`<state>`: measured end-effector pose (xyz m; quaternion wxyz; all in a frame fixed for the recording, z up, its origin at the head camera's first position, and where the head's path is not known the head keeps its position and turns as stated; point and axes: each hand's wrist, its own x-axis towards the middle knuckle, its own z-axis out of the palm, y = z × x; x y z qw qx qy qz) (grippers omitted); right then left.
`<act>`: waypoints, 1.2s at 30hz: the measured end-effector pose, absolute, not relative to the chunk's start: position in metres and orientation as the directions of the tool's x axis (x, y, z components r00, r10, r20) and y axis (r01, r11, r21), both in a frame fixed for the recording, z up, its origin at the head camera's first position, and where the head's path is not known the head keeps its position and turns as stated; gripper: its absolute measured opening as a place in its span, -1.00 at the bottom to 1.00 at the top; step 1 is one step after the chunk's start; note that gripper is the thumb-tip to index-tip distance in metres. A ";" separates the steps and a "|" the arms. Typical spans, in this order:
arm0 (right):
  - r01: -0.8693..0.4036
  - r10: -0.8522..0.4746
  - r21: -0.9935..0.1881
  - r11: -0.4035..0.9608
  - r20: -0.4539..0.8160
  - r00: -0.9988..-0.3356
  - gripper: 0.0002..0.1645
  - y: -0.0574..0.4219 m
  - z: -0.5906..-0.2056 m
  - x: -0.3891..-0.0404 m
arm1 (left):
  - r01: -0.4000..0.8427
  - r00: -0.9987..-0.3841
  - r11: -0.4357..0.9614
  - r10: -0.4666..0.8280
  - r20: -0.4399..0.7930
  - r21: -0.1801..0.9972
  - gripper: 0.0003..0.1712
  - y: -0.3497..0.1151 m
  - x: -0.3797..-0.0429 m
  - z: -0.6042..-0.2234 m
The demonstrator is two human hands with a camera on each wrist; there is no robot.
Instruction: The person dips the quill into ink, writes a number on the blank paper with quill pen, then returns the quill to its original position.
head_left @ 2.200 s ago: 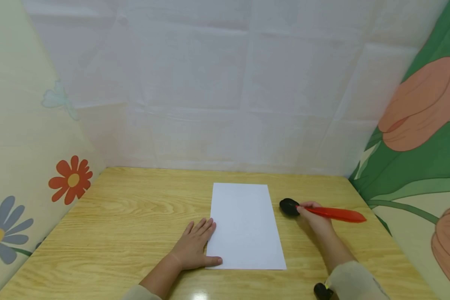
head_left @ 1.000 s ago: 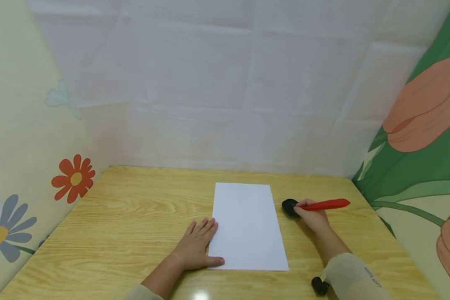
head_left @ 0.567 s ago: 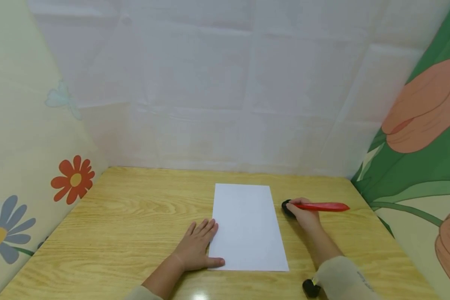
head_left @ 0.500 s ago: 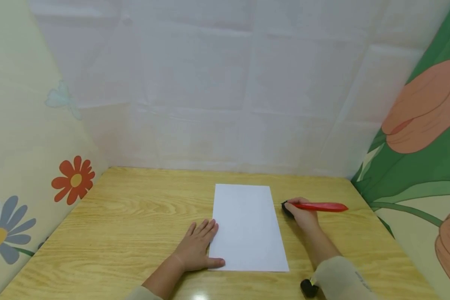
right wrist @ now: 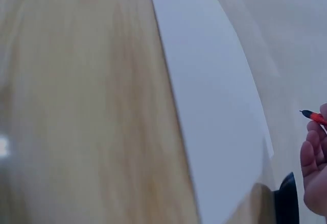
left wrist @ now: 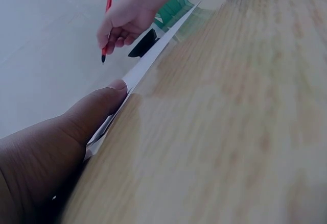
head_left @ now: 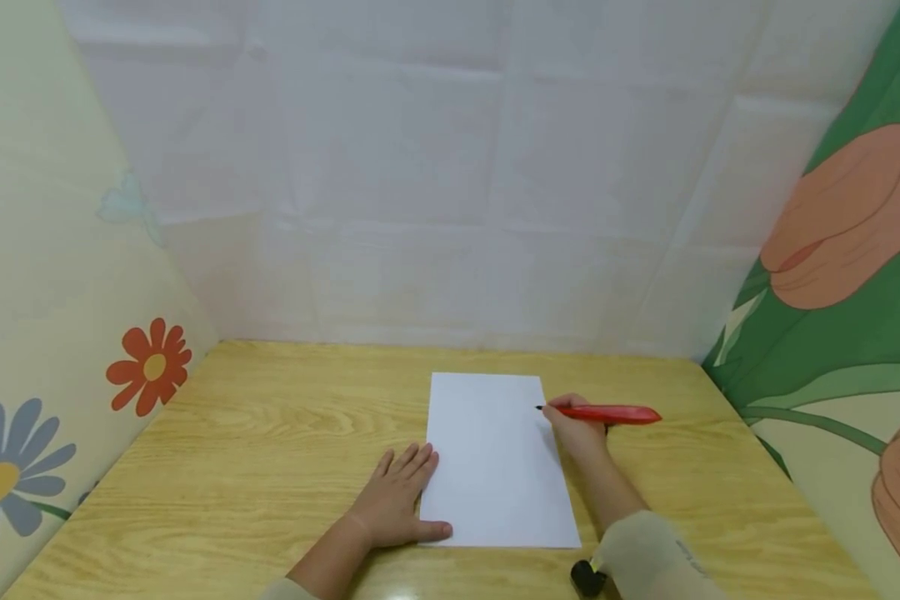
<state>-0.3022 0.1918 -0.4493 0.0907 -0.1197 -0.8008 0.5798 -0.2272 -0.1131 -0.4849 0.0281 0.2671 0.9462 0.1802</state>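
A blank white sheet of paper (head_left: 491, 475) lies on the wooden table. My left hand (head_left: 393, 497) rests flat on its left edge, fingers spread and thumb (left wrist: 115, 94) across the lower left corner. My right hand (head_left: 577, 435) pinches a red pen (head_left: 618, 413) near its black tip. The pen's broad red body points right, and its tip overlaps the upper right part of the sheet. In the left wrist view, the tip shows above the paper. Behind my right hand stands a small black holder (left wrist: 144, 43), mostly hidden in the head view.
The wooden table (head_left: 270, 417) meets a white cloth backdrop (head_left: 390, 167) at its far edge. Flower-printed cloths flank it, with a red flower (head_left: 150, 367) on the left and tulips (head_left: 840, 217) on the right. A small black device (head_left: 587, 577) sits at my right cuff.
My right hand has carried the pen left, from the black holder to over the paper's right edge. The black tip has come into sight. My left hand keeps its place on the sheet.
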 end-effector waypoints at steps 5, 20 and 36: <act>0.105 0.294 -0.966 0.238 -0.032 -0.955 -0.74 0.180 -0.454 -0.306 | 0.486 -0.860 0.801 0.510 0.028 0.350 0.27 -0.112 -0.225 -0.484; 0.055 0.321 -0.982 0.180 0.006 -0.947 -0.79 0.156 -0.466 -0.319 | 0.495 -0.856 0.794 0.515 0.041 0.353 0.28 -0.112 -0.224 -0.481; 0.109 0.352 -0.983 0.151 -0.049 -0.935 -0.82 0.147 -0.471 -0.330 | 0.497 -0.856 0.799 0.515 0.041 0.339 0.27 -0.111 -0.223 -0.481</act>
